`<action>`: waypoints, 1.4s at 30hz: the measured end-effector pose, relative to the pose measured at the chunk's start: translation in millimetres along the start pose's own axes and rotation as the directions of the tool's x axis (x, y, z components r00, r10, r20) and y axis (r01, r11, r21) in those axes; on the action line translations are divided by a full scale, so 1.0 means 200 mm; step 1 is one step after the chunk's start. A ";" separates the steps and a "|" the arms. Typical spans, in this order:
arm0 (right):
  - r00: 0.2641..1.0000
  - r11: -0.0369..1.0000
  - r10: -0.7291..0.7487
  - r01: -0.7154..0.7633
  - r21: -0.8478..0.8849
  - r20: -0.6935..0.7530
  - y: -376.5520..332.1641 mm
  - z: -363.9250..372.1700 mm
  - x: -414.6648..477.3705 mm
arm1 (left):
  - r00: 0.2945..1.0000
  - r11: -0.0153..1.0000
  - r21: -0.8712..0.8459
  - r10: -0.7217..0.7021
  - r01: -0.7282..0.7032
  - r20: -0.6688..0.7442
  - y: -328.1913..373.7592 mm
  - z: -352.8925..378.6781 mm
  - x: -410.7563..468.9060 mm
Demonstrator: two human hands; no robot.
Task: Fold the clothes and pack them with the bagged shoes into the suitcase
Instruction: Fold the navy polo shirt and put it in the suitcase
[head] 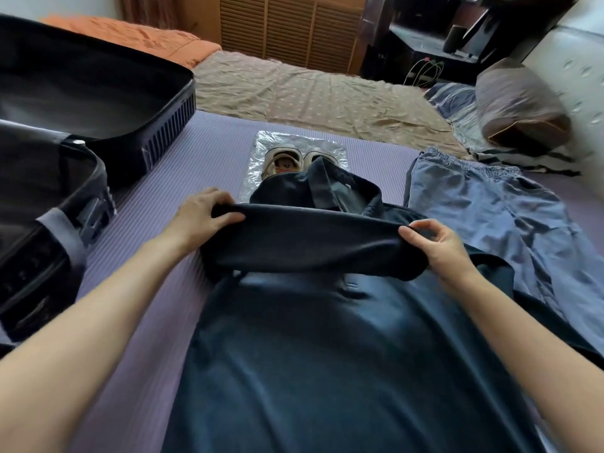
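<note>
While your left hand (204, 212) and right hand (438, 241) pinch the dark shirt's (310, 338) folded edge on the bed (157, 289), bagged shoes (287, 160) lie beyond, jeans (496, 210) right, open suitcase (98, 103) left.

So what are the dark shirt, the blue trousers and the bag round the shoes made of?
The dark shirt: soft matte knit, probably cotton or a blend; it drapes and folds limply. The blue trousers: thin woven cloth, denim-like faded blue with a gathered elastic waist. The bag: clear thin plastic film; glossy crinkles, shoes showing through.
</note>
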State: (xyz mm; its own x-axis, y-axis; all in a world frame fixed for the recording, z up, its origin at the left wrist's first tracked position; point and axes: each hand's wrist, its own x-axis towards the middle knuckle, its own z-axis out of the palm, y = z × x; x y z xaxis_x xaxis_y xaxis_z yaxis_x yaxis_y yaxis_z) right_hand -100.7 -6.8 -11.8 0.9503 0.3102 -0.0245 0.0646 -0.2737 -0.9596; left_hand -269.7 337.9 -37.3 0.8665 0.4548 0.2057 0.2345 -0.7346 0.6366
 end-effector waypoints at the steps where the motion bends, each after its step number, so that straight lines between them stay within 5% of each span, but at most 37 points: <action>1: 1.000 1.000 -0.003 0.004 0.018 -0.025 -0.01 -0.04 0.03 | 1.000 1.000 -0.022 0.019 -0.020 -0.017 0.02 0.01 0.02; 3: 0.995 0.999 -0.023 0.020 -0.035 -0.100 0.00 -0.12 0.08 | 0.997 0.999 -0.028 0.027 -0.030 -0.076 0.09 0.06 0.06; 5: 0.985 0.965 -0.048 0.002 -0.264 -0.165 0.04 -0.18 0.13 | 0.989 0.999 0.026 0.035 -0.031 -0.146 0.15 0.13 0.09; 8: 0.985 0.727 -0.083 -0.043 -0.685 -0.149 0.11 -0.19 0.16 | 0.989 0.993 0.105 -0.043 0.057 -0.139 0.18 0.23 0.08; 10: 0.981 0.585 -0.179 0.049 -0.810 -0.070 0.14 -0.14 0.14 | 0.983 0.981 0.124 -0.131 0.148 -0.131 0.14 0.25 0.03; 15: 0.865 0.521 -0.491 0.384 -0.762 0.100 0.11 0.12 0.00 | 0.944 0.966 -0.046 -0.257 0.253 -0.209 0.11 0.19 -0.28; 18: 0.794 0.516 -0.559 0.559 -0.649 0.240 0.02 0.35 -0.07 | 0.923 0.906 -0.230 -0.380 0.357 -0.064 0.16 0.14 -0.47; 25: 0.775 0.527 -0.417 0.631 -0.569 0.474 -0.26 0.86 -0.06 | 0.917 0.894 -0.270 -0.390 0.357 -0.081 0.20 0.17 -0.52; 35: 0.824 0.277 -0.148 0.566 -0.777 0.547 -0.33 1.27 0.10 | 0.892 0.893 -0.368 -0.368 0.259 -0.264 0.11 0.13 -0.59; 37: 0.839 0.360 -0.200 0.544 -0.758 0.506 -0.33 1.33 0.12 | 0.863 0.893 -0.380 -0.377 0.242 -0.336 0.08 0.13 -0.59; 40: 0.888 0.621 -0.318 0.459 -0.635 0.331 -0.36 1.41 0.14 | 0.836 0.890 -0.388 -0.392 0.238 -0.385 0.05 0.13 -0.61; 42: 0.896 0.654 -0.317 0.444 -0.612 0.312 -0.37 1.45 0.16 | 0.853 0.898 -0.369 -0.375 0.238 -0.362 0.04 0.13 -0.62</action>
State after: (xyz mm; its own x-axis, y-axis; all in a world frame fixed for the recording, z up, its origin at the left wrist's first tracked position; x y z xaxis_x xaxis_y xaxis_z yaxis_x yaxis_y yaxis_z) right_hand -163.5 286.6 -23.1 0.7358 0.6486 0.1946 0.6510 -0.5984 -0.4670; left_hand -364.2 262.9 -77.9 0.4917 0.8460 0.2061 0.2547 -0.3661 0.8951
